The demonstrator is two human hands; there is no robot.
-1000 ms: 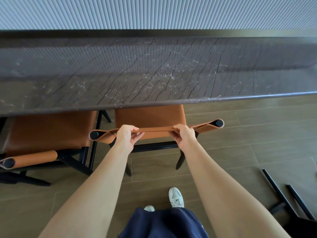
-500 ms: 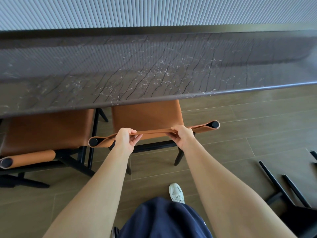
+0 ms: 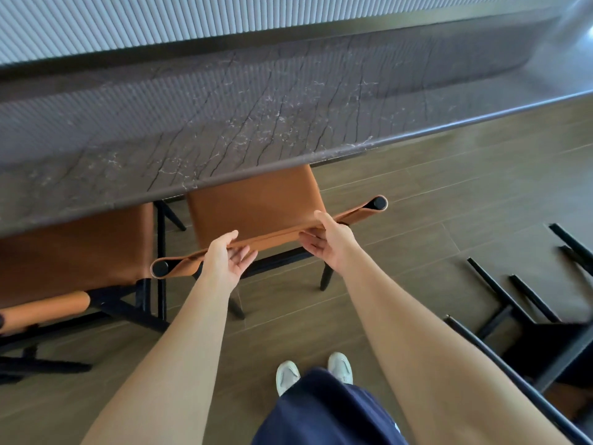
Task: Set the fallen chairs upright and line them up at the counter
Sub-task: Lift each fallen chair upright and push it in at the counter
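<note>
Under the desk (image 3: 224, 123), half the chair (image 3: 256, 203) hides; left hand (image 3: 224, 258) and right hand (image 3: 330, 242) touch its back, grip loose, fingers straight

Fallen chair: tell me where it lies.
Head view, lower right: the fallen chair lies on the floor, right of the rightmost upright chair at the counter.

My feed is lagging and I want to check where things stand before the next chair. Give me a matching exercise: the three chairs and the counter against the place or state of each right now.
Things:
1. middle chair
2. left chair
3. right chair
4. counter

States:
A. dark veined stone top
B. tipped over, black legs sticking out
C. upright at the left edge of view
D. upright in the centre of view, seat partly tucked under

Pairs: 1-D; 2-C; 3-B; 4-A
</note>
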